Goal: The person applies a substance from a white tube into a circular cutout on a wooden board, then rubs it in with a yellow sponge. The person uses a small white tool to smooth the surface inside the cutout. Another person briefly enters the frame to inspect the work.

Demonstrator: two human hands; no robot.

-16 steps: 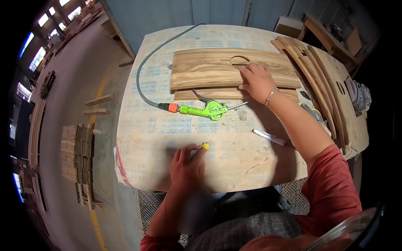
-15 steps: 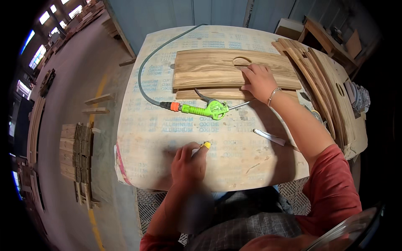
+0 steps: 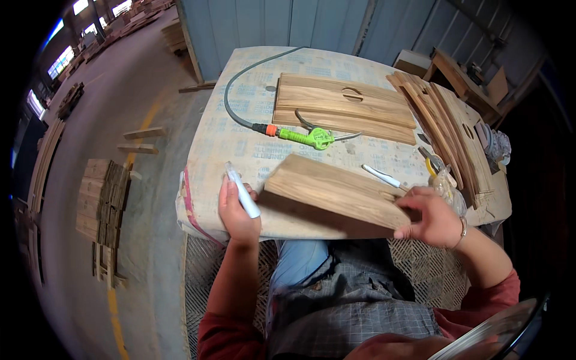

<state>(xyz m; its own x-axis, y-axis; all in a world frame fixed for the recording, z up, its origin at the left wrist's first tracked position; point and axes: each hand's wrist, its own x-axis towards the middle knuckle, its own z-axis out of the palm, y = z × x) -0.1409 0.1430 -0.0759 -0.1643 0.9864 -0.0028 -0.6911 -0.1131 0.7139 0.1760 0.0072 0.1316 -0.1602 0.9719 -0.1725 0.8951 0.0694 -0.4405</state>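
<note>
My left hand [image 3: 236, 219] grips a white pen-like tool [image 3: 244, 195], held upright at the left of the table's front. My right hand [image 3: 432, 219] grips the right end of a tilted wooden board [image 3: 333, 183], whose left end lies close to my left hand. Behind it, a green air blow gun [image 3: 312, 139] with an orange fitting and grey hose lies before stacked boards [image 3: 324, 90], the top one with an oval opening. Another white-handled tool [image 3: 378, 174] rests just behind the held board.
The table [image 3: 210, 150] carries more long boards [image 3: 441, 126] along its right side, with scissors [image 3: 431, 165] and plastic-wrapped items [image 3: 447, 186] beside them. A wooden bench [image 3: 459, 81] stands at the back right, a blue panel wall [image 3: 276, 24] behind. Stacked timber [image 3: 96, 198] is on the floor at left.
My right hand has drawn a board from the stack toward the front edge. My left hand has shifted left and turned up, the white tool now showing. The view has shifted slightly.
</note>
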